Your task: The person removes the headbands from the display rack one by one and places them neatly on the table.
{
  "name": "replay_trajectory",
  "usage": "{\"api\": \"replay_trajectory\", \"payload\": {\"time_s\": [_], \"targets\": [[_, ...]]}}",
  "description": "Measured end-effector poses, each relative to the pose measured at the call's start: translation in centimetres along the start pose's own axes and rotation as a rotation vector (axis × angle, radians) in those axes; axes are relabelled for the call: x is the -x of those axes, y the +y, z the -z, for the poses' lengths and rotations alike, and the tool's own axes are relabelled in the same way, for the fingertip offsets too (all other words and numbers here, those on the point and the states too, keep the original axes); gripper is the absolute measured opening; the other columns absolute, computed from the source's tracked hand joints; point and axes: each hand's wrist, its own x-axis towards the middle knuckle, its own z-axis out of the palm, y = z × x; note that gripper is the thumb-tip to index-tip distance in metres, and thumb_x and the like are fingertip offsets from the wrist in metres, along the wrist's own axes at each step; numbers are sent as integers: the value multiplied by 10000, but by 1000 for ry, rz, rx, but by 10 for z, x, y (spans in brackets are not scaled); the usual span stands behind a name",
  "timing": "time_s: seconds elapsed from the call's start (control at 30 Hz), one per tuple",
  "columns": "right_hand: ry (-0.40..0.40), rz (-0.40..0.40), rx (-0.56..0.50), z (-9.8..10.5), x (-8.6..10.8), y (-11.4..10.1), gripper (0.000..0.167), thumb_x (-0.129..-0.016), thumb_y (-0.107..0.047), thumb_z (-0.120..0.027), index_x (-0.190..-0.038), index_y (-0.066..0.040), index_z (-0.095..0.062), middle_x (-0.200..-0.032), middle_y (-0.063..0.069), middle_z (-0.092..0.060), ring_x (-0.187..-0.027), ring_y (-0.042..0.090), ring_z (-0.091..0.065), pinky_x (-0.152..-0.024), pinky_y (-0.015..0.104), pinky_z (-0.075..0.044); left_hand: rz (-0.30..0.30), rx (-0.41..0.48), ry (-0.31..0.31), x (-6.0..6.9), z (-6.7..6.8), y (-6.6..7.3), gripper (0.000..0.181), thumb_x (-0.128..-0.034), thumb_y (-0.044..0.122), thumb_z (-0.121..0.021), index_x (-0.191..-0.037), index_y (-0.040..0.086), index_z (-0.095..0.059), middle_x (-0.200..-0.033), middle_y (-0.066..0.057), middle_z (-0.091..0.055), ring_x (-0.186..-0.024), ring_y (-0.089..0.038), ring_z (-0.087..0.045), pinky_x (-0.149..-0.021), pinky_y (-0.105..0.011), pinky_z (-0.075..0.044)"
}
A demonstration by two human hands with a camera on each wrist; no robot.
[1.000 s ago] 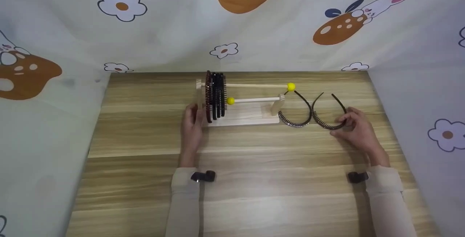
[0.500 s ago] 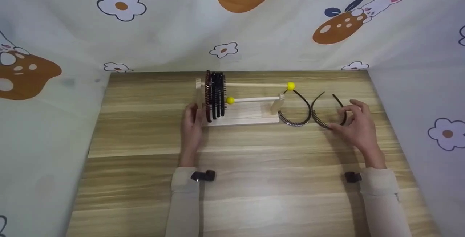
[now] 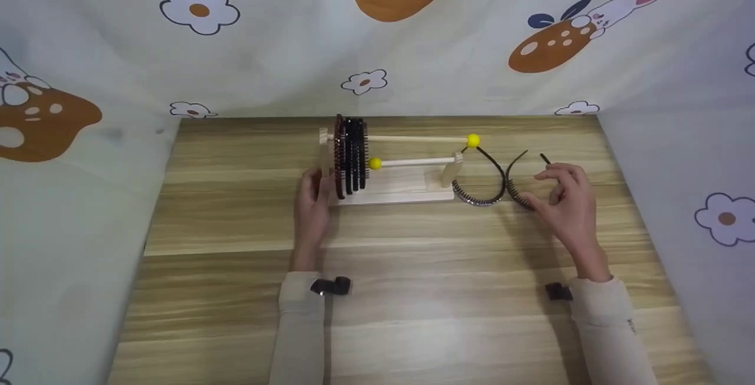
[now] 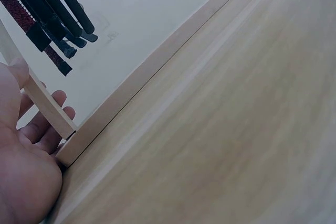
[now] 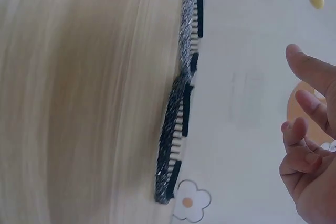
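Note:
My left hand (image 3: 311,211) grips the left upright of a pale wooden stand (image 3: 395,191). In the left wrist view the thumb lies on one side of the upright (image 4: 50,109) and the fingers on the other. Several dark toothed headbands (image 3: 352,158) hang together at the stand's left end. Two more lie on the table: a glittery headband (image 3: 481,203) beside the stand, and a black headband (image 3: 509,175) touching it on the right. Above that black one hovers my right hand (image 3: 569,211), thumb and fingers apart, holding nothing; it hides part of the band.
Two wooden rods on the stand end in yellow balls (image 3: 473,140). The wood-grain table (image 3: 413,290) meets a patterned cloth wall (image 3: 283,49) at the back and sides. A small black wrist camera (image 3: 331,286) sits on the left cuff.
My right hand has left the black headband's right side and moved up and leftward over it, thumb and fingers apart. The left hand and the stand have stayed in place.

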Motion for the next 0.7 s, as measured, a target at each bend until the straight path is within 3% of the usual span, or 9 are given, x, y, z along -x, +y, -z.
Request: {"api": "replay_trajectory", "payload": {"time_s": [0.2,0.37,0.47,0.63,0.7], "targets": [[53,36,-78,-11,0,-25,372,-783,53,-986,-1085,30,-770,-1127,160,-719,-647,10,-459,-596,76,-356,2,7,3,-1,-1,1,405,-1187,213,-553,-1533,2,-530,-1601,-245,-560,-1491,-396,-537,-1264,-545,-436],[81,83,-153,-22,2,-48,335,-798,92,-958,-1069,13,-778,-994,123,-717,-616,14,-444,-569,88,-340,11,-22,3,1,1,2,541,-1178,392,-558,-1570,22,-513,-1639,-249,-522,-1518,-412,-509,-1280,-557,-417],[73,102,-195,-29,4,-62,342,-795,126,-940,-1074,15,-778,-1001,137,-720,-613,25,-442,-557,99,-331,10,-28,-2,1,1,2,583,-1169,441,-556,-1577,27,-509,-1645,-250,-515,-1525,-417,-500,-1284,-561,-411],[48,104,-263,-39,4,-82,320,-817,115,-928,-1085,8,-789,-1015,140,-734,-623,34,-457,-550,112,-338,5,-21,-2,0,1,1,500,-1185,334,-549,-1573,22,-508,-1646,-247,-518,-1542,-408,-486,-1295,-546,-401],[38,104,-292,-42,3,-90,309,-828,108,-924,-1088,1,-796,-1001,122,-735,-619,34,-462,-551,119,-345,-14,-7,-6,0,0,0,539,-1175,379,-555,-1565,9,-512,-1638,-253,-526,-1543,-410,-485,-1295,-541,-403]]}}
